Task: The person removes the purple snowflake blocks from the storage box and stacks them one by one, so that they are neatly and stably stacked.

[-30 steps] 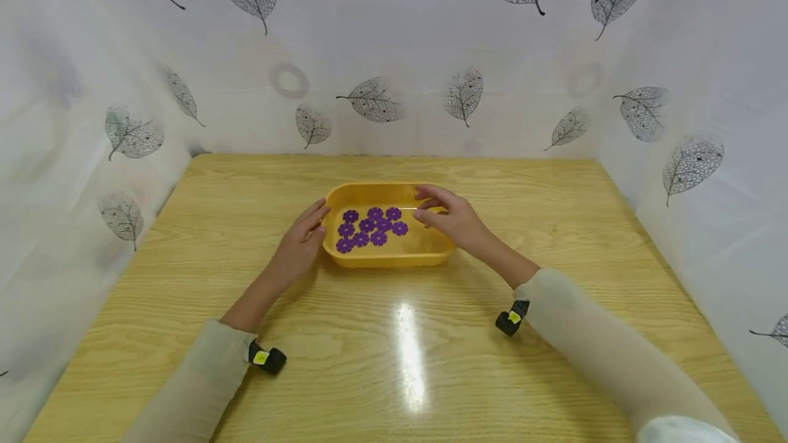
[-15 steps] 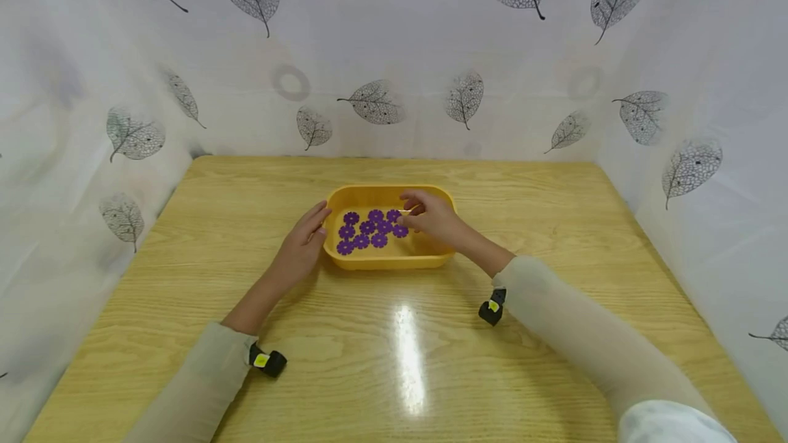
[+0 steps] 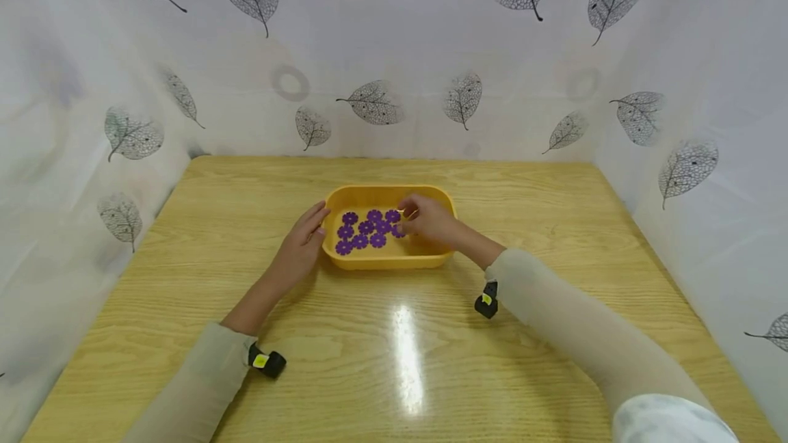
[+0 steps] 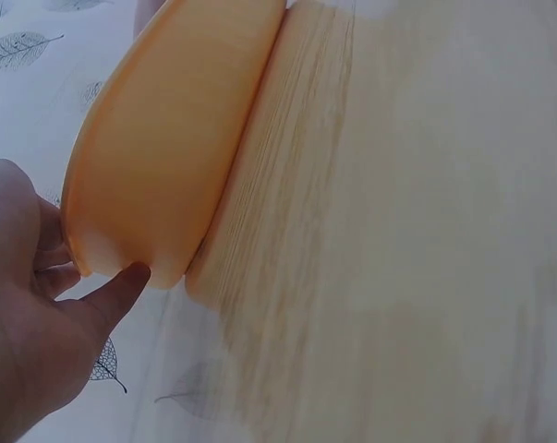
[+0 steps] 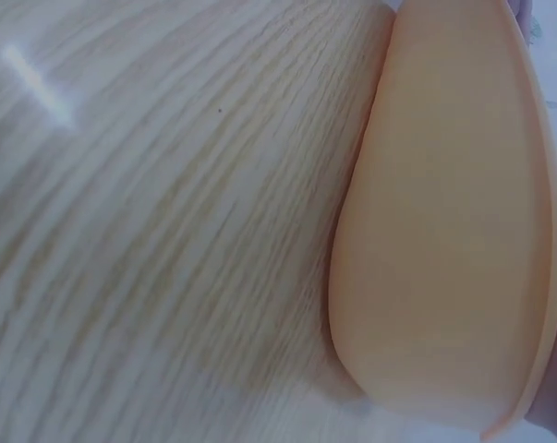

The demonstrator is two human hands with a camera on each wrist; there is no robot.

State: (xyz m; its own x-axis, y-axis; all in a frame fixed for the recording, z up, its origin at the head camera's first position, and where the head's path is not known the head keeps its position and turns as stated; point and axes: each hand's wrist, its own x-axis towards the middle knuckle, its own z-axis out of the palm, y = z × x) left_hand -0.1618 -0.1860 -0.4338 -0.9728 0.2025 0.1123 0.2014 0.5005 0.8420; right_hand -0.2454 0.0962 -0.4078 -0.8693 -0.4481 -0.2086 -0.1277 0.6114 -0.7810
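A yellow plastic tray (image 3: 389, 262) sits on the wooden table, with several purple flower-shaped discs (image 3: 378, 240) lying loosely on the left part of its floor. My left hand (image 3: 298, 243) rests against the tray's left end; in the left wrist view the thumb touches the outer wall and the other fingers are partly hidden behind the rim. Inside the tray my right hand (image 3: 429, 219) has its fingers bent over the rightmost discs, thumb and forefinger apart around one edge. That disc is partly covered by the thumb. In the right wrist view the tray wall hides most of that hand.
The wooden table (image 3: 308, 333) extends in front of the tray and to both sides. A white curtain (image 3: 418, 39) with a leaf print stands along the table's back and sides. Dark wrist cameras (image 3: 267, 363) are strapped on both wrists.
The right hand has moved left and down from the tray's right side to the rightmost discs, its fingers more bent now. My left hand and the tray have stayed in place.
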